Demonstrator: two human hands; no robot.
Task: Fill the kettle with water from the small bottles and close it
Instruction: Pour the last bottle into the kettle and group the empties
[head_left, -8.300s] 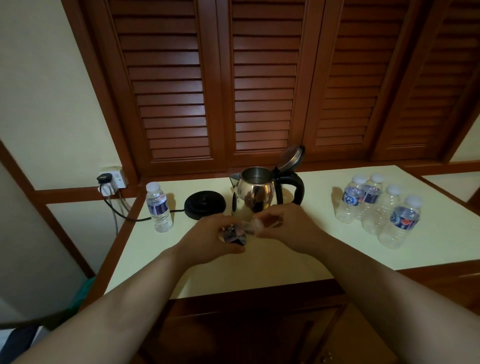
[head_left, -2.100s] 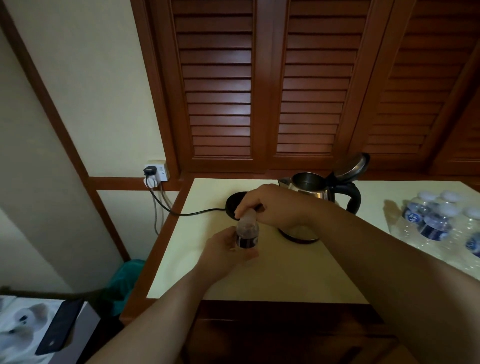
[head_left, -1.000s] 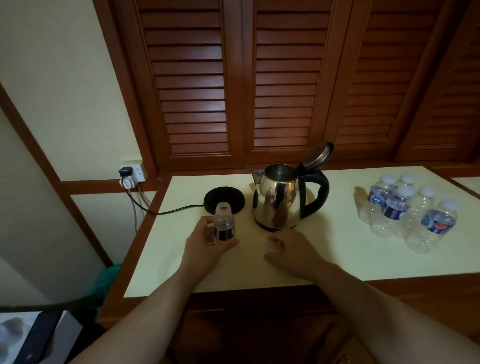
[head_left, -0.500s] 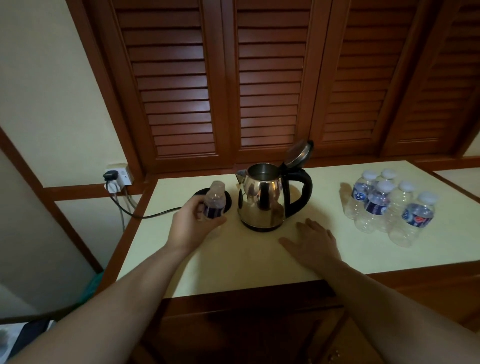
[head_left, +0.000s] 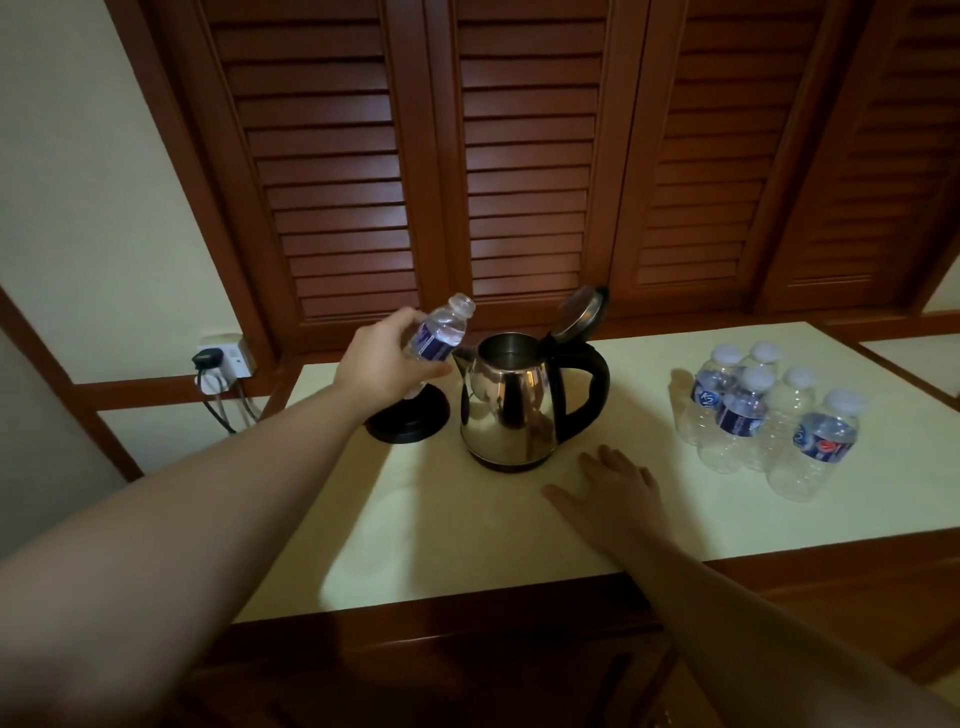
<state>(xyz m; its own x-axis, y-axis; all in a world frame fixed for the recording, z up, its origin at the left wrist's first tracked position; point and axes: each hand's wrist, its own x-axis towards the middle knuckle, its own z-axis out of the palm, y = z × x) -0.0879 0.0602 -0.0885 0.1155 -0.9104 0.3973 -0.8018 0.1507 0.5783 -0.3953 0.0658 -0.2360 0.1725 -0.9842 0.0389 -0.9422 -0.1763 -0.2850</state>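
While its blue label stays unreadable, the uncapped clear plastic bottle (head_left: 440, 331) tilts in the gripping left hand (head_left: 383, 362) beside the open steel kettle (head_left: 511, 400). Flat, fingers straight, the right hand (head_left: 613, 493) rests on the cream table (head_left: 467, 519).

Brown louvred shutters (head_left: 524, 171) are seen lining the wall behind the cream countertop (head_left: 452, 530). A black plug is being held by a white wall socket (head_left: 224, 357), its cable (head_left: 221, 418) hanging below.

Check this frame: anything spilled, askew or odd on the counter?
Nothing stands out. The kettle stands upright, lid open, beside its base; the left hand tilts an uncapped bottle toward it. No spill shows.
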